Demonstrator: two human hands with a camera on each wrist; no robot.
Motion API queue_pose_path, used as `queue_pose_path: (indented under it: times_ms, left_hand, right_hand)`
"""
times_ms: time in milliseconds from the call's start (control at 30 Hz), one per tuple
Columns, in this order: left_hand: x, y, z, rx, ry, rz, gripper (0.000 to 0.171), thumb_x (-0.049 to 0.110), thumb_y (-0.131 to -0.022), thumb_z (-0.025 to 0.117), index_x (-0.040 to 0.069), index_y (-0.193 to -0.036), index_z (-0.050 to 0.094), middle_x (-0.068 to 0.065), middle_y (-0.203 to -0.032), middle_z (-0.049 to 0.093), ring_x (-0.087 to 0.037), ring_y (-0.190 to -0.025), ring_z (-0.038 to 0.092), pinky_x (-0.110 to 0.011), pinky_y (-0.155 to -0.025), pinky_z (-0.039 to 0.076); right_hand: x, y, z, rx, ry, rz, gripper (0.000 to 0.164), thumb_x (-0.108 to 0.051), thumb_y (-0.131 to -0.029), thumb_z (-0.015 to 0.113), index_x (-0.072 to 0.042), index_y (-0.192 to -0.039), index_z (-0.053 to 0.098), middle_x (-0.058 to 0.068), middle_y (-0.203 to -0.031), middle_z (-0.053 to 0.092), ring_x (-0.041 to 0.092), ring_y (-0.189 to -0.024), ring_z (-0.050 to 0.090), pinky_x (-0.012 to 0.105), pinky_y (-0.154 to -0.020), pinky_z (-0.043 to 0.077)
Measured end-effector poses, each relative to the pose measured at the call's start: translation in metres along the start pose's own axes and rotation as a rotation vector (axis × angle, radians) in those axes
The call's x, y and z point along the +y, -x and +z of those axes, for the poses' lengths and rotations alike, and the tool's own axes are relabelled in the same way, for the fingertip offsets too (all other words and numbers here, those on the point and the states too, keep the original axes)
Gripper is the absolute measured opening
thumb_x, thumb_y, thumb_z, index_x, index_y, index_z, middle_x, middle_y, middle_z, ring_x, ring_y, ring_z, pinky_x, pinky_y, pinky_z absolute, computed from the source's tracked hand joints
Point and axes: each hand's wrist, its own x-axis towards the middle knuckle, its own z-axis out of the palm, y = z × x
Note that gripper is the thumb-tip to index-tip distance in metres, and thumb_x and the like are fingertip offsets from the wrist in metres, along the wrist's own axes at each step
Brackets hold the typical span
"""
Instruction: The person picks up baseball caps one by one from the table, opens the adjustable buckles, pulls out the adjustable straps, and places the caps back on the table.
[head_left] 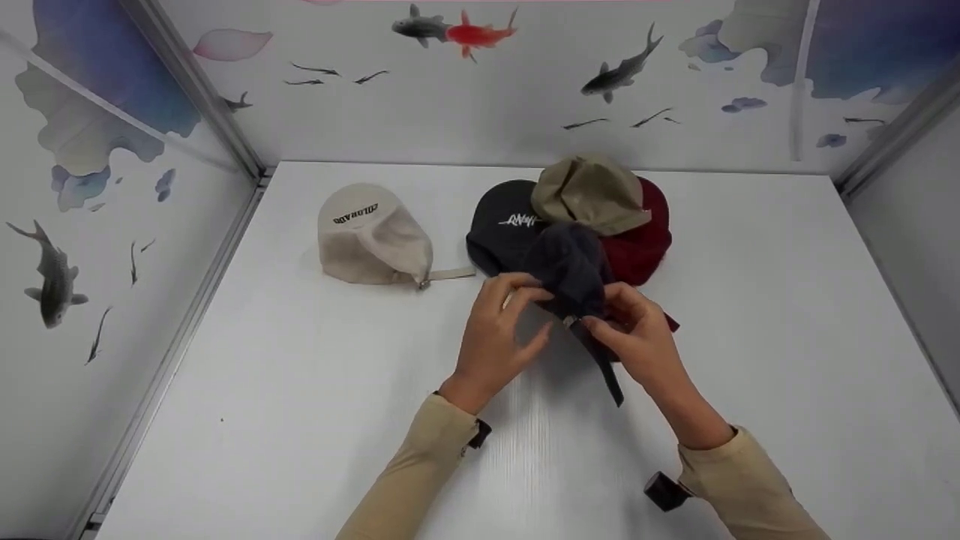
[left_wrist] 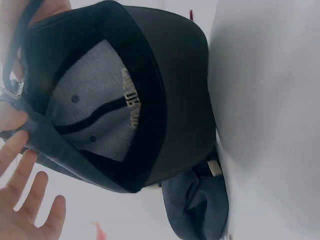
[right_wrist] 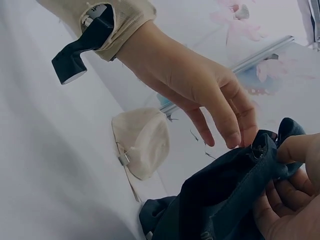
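Observation:
A dark navy cap (head_left: 568,259) is held up between the two hands, its strap (head_left: 606,371) dangling with a small metal buckle (head_left: 570,321). In the left wrist view the cap's hollow inside (left_wrist: 95,95) and its brim (left_wrist: 182,95) face the camera. My right hand (head_left: 645,341) pinches the cap's back edge near the strap, thumb and fingers curled over the cloth in the right wrist view. On the other side, my left hand (head_left: 491,330) has its fingers spread loosely, fingertips right at the cap's edge near the buckle.
Behind the held cap lie a black cap (head_left: 499,217) with white lettering, an olive cap (head_left: 589,195) and a dark red cap (head_left: 649,240), overlapping. A cream cap (head_left: 367,240) lies to the left, strap outstretched. Printed panels (head_left: 525,97) wall in the white table (head_left: 300,412).

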Motion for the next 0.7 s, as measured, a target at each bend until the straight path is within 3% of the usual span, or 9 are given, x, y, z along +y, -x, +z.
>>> queue_pose_path:
  times_ms: [133,267,500,700]
  left_hand:
    - [0.003,0.001,0.003,0.014,-0.1,0.085,0.033,0.018,-0.083,0.08,0.015,-0.112,0.066,-0.006,-0.128,0.053,-0.022,-0.119,0.052,-0.037,-0.103,0.045]
    - [0.007,-0.002,0.004,0.047,-0.148,0.154,0.026,0.016,-0.084,0.079,0.014,-0.107,0.067,-0.006,-0.124,0.056,-0.022,-0.116,0.054,-0.035,-0.102,0.046]
    - [0.01,-0.004,0.004,0.045,-0.08,0.2,0.008,0.012,-0.096,0.066,0.01,-0.104,0.068,-0.003,-0.107,0.065,-0.015,-0.102,0.062,-0.023,-0.096,0.051]
    - [0.009,-0.004,0.004,0.041,-0.045,0.183,0.005,0.006,-0.095,0.065,0.009,-0.099,0.066,-0.003,-0.106,0.064,-0.014,-0.101,0.063,-0.021,-0.094,0.052]
  right_hand:
    - [0.0,0.0,0.0,-0.003,-0.016,0.001,0.018,0.012,-0.089,0.063,0.007,-0.106,0.063,-0.002,-0.096,0.07,0.006,-0.088,0.064,0.018,-0.076,0.056]
    - [-0.001,0.001,0.0,-0.009,-0.025,0.001,0.019,0.013,-0.088,0.063,0.008,-0.107,0.063,-0.002,-0.097,0.07,0.006,-0.088,0.065,0.018,-0.077,0.056]
    - [-0.002,0.002,-0.001,-0.018,-0.011,0.011,0.019,0.008,-0.088,0.068,0.006,-0.106,0.064,-0.005,-0.096,0.072,0.01,-0.089,0.066,0.02,-0.076,0.056]
    - [-0.002,0.001,-0.001,-0.027,-0.024,0.023,0.017,0.009,-0.088,0.067,0.007,-0.104,0.063,-0.005,-0.093,0.072,0.01,-0.087,0.066,0.02,-0.076,0.056]
